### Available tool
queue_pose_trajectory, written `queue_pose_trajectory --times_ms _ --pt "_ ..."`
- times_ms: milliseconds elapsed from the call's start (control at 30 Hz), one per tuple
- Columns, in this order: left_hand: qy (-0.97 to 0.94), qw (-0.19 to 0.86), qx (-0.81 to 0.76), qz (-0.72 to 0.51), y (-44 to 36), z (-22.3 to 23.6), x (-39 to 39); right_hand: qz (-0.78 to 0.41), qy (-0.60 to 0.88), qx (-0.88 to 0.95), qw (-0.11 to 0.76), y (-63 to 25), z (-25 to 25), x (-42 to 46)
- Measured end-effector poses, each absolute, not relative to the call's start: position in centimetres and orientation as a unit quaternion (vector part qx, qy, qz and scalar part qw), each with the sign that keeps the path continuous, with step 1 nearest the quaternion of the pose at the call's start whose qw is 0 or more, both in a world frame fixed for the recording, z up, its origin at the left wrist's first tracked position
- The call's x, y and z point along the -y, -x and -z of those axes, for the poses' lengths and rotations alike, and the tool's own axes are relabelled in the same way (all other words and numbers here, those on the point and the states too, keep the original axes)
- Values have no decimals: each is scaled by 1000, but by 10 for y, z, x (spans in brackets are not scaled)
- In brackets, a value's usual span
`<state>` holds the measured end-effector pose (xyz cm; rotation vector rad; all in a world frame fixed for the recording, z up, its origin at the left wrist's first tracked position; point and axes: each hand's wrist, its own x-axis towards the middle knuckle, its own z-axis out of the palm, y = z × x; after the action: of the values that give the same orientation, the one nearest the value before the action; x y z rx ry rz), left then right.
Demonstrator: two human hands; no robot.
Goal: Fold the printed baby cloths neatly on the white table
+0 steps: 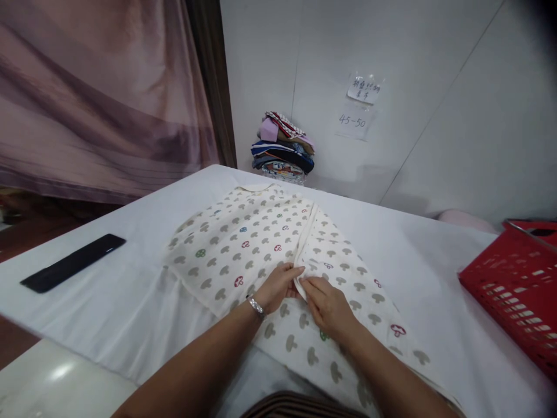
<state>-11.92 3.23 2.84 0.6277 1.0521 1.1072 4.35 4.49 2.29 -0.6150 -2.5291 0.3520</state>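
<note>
A white cotton garment [261,232] printed with grey mushrooms and a few coloured ones lies spread over the table. A bound edge runs down its front. Near the middle, my left hand [281,288] pinches this edge between thumb and fingers; a silver bracelet is on that wrist. Close beside it on the right, my right hand [327,303] has its fingers closed on the same edge. The fingertips nearly meet, and whatever lies between them, apart from the cloth, is hidden.
A white-covered table [418,273] carries a flat black strip [73,263] at left. On the right stands a red plastic basket [513,290]. Folded clothes [282,148] are stacked beyond the far edge. Handwritten notes [353,121] are on the wall; a pinkish curtain [100,87] hangs left.
</note>
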Motion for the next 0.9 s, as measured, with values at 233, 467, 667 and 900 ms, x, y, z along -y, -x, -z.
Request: queue_pose_trajectory --times_ms 233,467,667,900 --pt "-272 684 -466 -491 119 -30 -32 -114 202 930 285 -44 -20 -45" --pt "-276 683 -473 -483 120 -28 -33 -110 205 934 271 -43 -23 -43" --pt "-290 681 -477 -474 121 -25 -34 -102 193 938 270 -43 -19 -43" --pt "-294 666 -490 -479 121 -25 -34 -110 203 940 250 -44 -22 -41"
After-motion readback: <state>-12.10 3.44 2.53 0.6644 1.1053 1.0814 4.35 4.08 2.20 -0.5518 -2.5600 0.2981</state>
